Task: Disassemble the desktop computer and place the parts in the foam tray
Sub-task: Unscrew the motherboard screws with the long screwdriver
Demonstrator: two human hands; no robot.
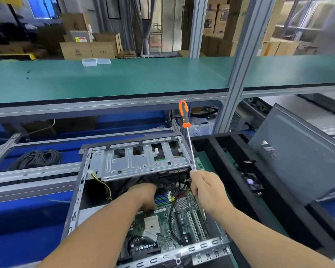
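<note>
Our right hand (205, 190) grips the screwdriver (188, 136) by its shaft, handle up. Our left hand (146, 196) reaches under the drive cage (143, 161); we cannot tell its fingers. The case (75, 206) lies beside the foam tray (278, 190). A slip could gouge the motherboard (162, 229).

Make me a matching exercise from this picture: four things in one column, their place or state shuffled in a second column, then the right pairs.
1. screwdriver
2. left hand
3. side panel
4. cable coil

A. reaches inside the computer case
B. leans at the right, beyond the foam tray
C. lies left of the case
D. held by its shaft in the right hand, handle up

Pairs: 1-D, 2-A, 3-B, 4-C
</note>
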